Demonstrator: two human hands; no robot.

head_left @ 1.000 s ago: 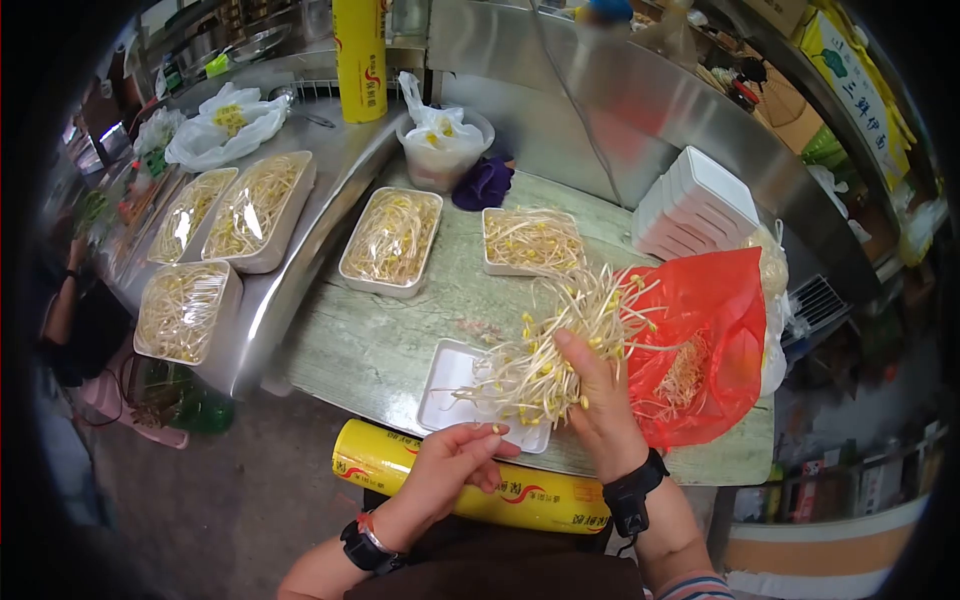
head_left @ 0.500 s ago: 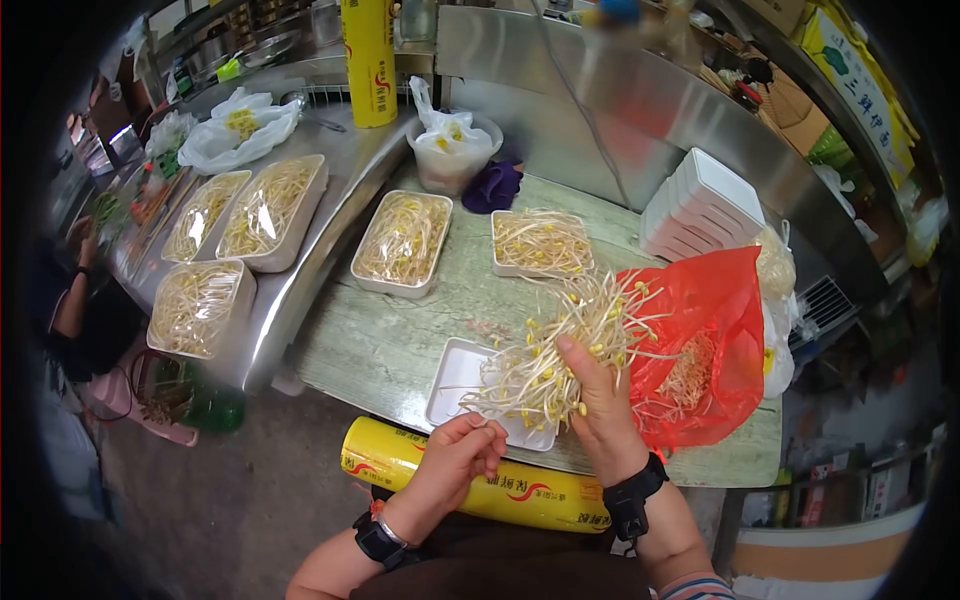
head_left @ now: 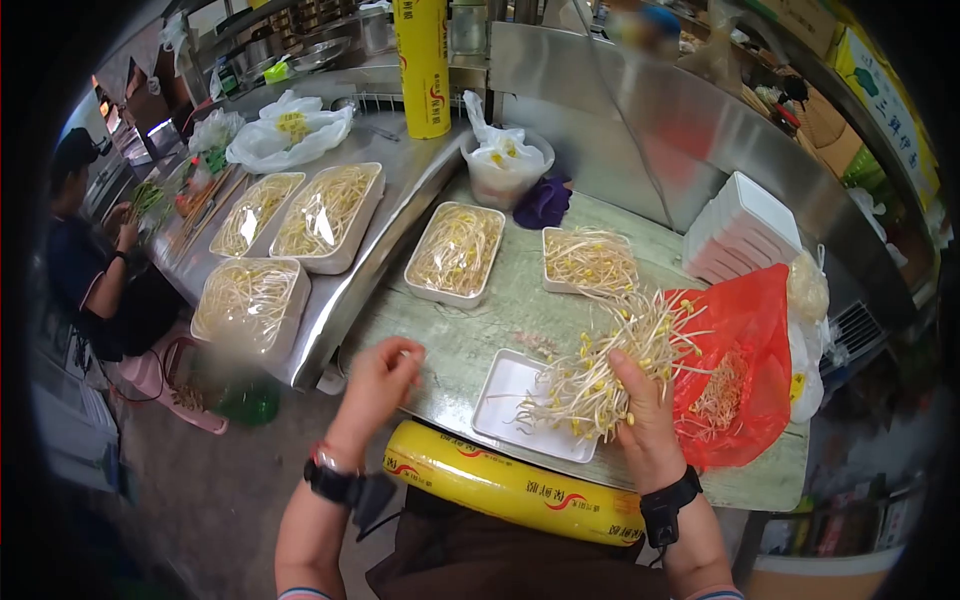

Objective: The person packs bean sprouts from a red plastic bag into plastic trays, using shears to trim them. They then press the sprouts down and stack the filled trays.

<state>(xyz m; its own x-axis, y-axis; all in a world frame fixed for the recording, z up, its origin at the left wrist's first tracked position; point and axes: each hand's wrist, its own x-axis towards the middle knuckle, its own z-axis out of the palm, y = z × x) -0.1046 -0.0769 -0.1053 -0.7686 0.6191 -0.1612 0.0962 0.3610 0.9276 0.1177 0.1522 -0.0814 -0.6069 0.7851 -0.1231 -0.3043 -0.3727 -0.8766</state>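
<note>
A thick bunch of bean sprouts [head_left: 610, 375] with yellow heads is gripped in my right hand [head_left: 650, 430], thumb on top. The bunch overhangs a white foam tray [head_left: 495, 400], whose left part shows bare apart from a few thin strands. My left hand [head_left: 375, 390] is raised left of that tray, above the table's front edge, its fingers curled together; whether a scrap is pinched in them I cannot make out. To the right of the bunch lies an open red plastic bag [head_left: 750, 320] with thin scraps [head_left: 722, 395] inside.
A filled tray [head_left: 588, 262] and a wrapped tray [head_left: 455, 252] stand behind. Several wrapped trays [head_left: 325, 215] sit on the steel counter at left. Stacked foam trays [head_left: 740, 230] are back right. A yellow cling-film roll [head_left: 520, 490] lies along the front edge. Another person [head_left: 90, 260] works far left.
My left hand has moved left and up, away from the sprouts and tray. My right hand still holds the bunch over the tray. The whole view has shifted.
</note>
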